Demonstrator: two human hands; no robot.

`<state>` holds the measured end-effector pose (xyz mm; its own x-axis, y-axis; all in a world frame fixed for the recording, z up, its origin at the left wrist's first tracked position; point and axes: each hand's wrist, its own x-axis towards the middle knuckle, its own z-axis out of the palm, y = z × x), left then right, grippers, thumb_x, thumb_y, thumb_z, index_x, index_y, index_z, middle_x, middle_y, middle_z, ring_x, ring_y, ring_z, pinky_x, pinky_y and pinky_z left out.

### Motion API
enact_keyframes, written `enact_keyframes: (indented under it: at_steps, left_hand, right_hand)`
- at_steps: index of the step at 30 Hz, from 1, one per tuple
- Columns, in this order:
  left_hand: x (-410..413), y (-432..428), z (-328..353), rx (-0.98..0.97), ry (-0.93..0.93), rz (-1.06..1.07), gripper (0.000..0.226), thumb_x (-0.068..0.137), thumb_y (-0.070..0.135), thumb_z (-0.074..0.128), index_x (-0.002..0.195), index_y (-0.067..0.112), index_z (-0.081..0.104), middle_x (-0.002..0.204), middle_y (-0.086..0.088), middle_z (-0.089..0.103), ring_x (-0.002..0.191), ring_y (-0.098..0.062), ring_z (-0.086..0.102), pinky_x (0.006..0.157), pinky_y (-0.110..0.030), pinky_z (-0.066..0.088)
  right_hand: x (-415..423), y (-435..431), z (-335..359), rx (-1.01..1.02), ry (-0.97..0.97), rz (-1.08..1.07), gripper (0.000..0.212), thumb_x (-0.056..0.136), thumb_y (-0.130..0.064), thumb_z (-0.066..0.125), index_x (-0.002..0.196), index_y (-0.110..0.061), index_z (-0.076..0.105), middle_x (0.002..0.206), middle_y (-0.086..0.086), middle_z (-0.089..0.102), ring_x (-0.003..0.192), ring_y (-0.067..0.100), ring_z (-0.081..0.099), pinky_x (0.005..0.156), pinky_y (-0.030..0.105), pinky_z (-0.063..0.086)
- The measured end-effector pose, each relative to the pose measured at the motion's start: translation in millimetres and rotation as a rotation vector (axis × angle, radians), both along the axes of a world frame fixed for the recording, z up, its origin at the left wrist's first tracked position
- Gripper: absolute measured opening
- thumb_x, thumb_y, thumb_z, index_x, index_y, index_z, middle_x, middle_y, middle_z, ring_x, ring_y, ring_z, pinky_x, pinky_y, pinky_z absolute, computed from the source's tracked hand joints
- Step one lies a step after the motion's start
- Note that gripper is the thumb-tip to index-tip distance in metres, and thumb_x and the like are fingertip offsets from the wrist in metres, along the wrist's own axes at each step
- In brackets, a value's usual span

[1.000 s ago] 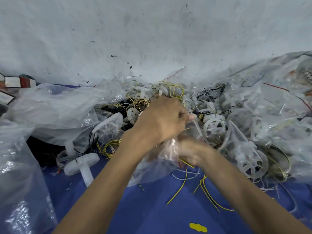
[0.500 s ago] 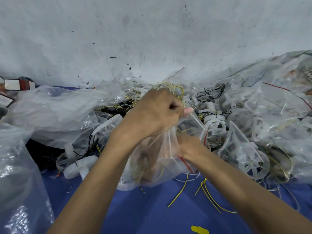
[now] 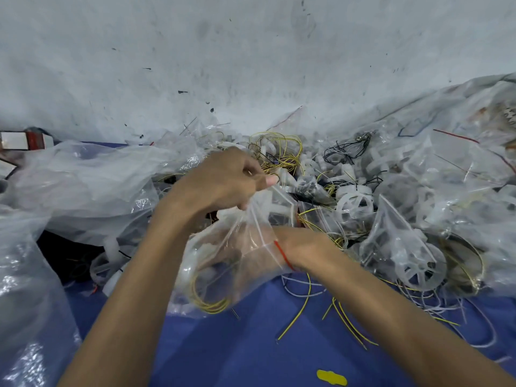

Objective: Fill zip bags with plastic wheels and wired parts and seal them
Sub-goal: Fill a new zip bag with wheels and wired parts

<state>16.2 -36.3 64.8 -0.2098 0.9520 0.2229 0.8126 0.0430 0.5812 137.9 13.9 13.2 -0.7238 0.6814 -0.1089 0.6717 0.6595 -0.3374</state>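
- Zip bag [image 3: 223, 269] sat dead centre, mouth tilted up toward 1 o'clock, bottom at or just above the blue table [image 3: 251, 347]; couldn't tell which.
- Red zip line [image 3: 282, 252] ran along the open lip on the 3 o'clock side.
- Inside: yellow wire coil [image 3: 209, 301] at the 7 o'clock corner. Pale plastic parts above it, too hazy through the film to count.
- Left hand [image 3: 220, 182] at 12 o'clock of the bag, grip pinching the upper lip between thumb and forefinger, holding the mouth open.
- Right hand [image 3: 301, 244] at 3 o'clock, wrist at the mouth, fingers in past the lip. The film hid them, so I couldn't tell if that grip was spread or closed on a part.
- My read: loading step, sealing not started.
- To do it well:
  - keep the left pinch high and taut so the mouth stays wide
  - seat the part at the bottom
  - tuck every wire end below the zip line, since one strand across the track would likely stop the seal
  - press the track shut from one end to the other
- Loose pile [image 3: 349, 196] of wheels and wires lay at 1 to 3 o'clock, right against the bag.
- Another bag [image 3: 405, 261] with a spoked wheel in it sat further out at 3 o'clock.
- Stray yellow wires [image 3: 343, 322] on the table at 5 o'clock.
- Big clear plastic sheets [image 3: 83, 191] at 9 o'clock.
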Motion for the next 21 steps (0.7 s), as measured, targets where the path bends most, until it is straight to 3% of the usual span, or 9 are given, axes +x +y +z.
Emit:
enact_keyframes:
  at_steps: [1, 2, 4, 5, 7, 11, 15, 18, 21]
  left_hand:
    - [-4, -1, 1, 0.011, -0.042, 0.012, 0.026, 0.085, 0.045, 0.063, 0.081, 0.020, 0.068, 0.075, -0.002, 0.066, 0.039, 0.002, 0.049, 0.063, -0.025, 0.043]
    - [-8, -1, 1, 0.023, -0.081, 0.021, 0.024, 0.083, 0.044, 0.065, 0.081, 0.020, 0.069, 0.076, -0.004, 0.066, 0.038, 0.001, 0.049, 0.063, -0.025, 0.044]
    - [-14, -2, 0, 0.025, -0.114, 0.042, 0.022, 0.083, 0.042, 0.067, 0.081, 0.020, 0.068, 0.080, -0.003, 0.066, 0.036, 0.000, 0.050, 0.065, -0.026, 0.045]
    - [-16, -2, 0, 0.018, -0.107, 0.054, 0.021, 0.083, 0.042, 0.067, 0.081, 0.020, 0.068, 0.083, -0.004, 0.067, 0.036, 0.000, 0.050, 0.065, -0.027, 0.046]
    - [-20, -2, -1, 0.007, -0.068, 0.085, 0.022, 0.083, 0.042, 0.066, 0.084, 0.020, 0.068, 0.085, -0.006, 0.069, 0.035, 0.002, 0.050, 0.064, -0.025, 0.044]
    - [-26, 0, -2, 0.001, -0.039, 0.132, 0.023, 0.084, 0.043, 0.066, 0.089, 0.021, 0.070, 0.086, -0.007, 0.070, 0.035, 0.002, 0.050, 0.063, -0.024, 0.044]
    - [-26, 0, -3, 0.011, -0.016, 0.107, 0.020, 0.084, 0.040, 0.066, 0.087, 0.020, 0.068, 0.079, 0.000, 0.065, 0.036, 0.002, 0.052, 0.056, -0.022, 0.041]
    - [-28, -1, -2, 0.003, -0.010, 0.094, 0.013, 0.084, 0.040, 0.065, 0.082, 0.027, 0.066, 0.078, 0.007, 0.061, 0.037, 0.002, 0.054, 0.056, -0.022, 0.042]
    - [-31, -2, -2, 0.004, -0.008, 0.089, 0.012, 0.083, 0.040, 0.066, 0.075, 0.032, 0.063, 0.079, 0.006, 0.062, 0.037, 0.002, 0.054, 0.056, -0.023, 0.043]
  right_hand:
    - [9, -10, 7, -0.108, -0.068, 0.123, 0.011, 0.099, -0.011, 0.035, 0.104, -0.018, 0.042, 0.119, 0.011, 0.057, 0.105, 0.011, 0.042, 0.076, 0.019, 0.029]
    - [15, -7, 10, -0.045, -0.070, 0.257, 0.014, 0.099, -0.011, 0.037, 0.108, -0.020, 0.042, 0.112, 0.008, 0.057, 0.100, 0.010, 0.039, 0.079, 0.017, 0.028]
    - [11, -4, 22, -0.106, 0.071, 0.367, 0.017, 0.096, -0.014, 0.046, 0.109, -0.013, 0.057, 0.110, 0.003, 0.060, 0.103, 0.012, 0.052, 0.099, 0.024, 0.033]
    - [9, 3, 29, -0.079, 0.074, 0.431, 0.020, 0.092, -0.015, 0.054, 0.107, -0.007, 0.064, 0.110, 0.002, 0.065, 0.101, 0.012, 0.060, 0.097, 0.029, 0.040]
    - [20, 25, 37, -0.067, 0.191, 0.486, 0.019, 0.085, -0.017, 0.066, 0.102, -0.011, 0.071, 0.101, -0.002, 0.071, 0.087, 0.007, 0.067, 0.083, 0.022, 0.051]
    - [67, 64, 50, -0.147, 0.530, 0.147, 0.022, 0.072, -0.033, 0.074, 0.088, -0.018, 0.072, 0.075, 0.004, 0.072, 0.058, 0.010, 0.063, 0.052, 0.017, 0.047]
    - [71, 103, 9, 0.062, -0.006, -0.151, 0.033, 0.085, -0.039, 0.063, 0.095, -0.008, 0.069, 0.081, 0.003, 0.072, 0.078, 0.013, 0.065, 0.082, 0.025, 0.048]
    - [65, 117, -15, 0.091, -0.183, -0.274, 0.030, 0.083, -0.034, 0.068, 0.087, -0.005, 0.064, 0.071, 0.001, 0.065, 0.075, 0.014, 0.061, 0.079, 0.027, 0.046]
    - [63, 128, -26, 0.161, -0.235, -0.318, 0.028, 0.072, -0.022, 0.077, 0.064, -0.016, 0.051, 0.082, 0.007, 0.060, 0.087, 0.021, 0.061, 0.075, 0.030, 0.048]
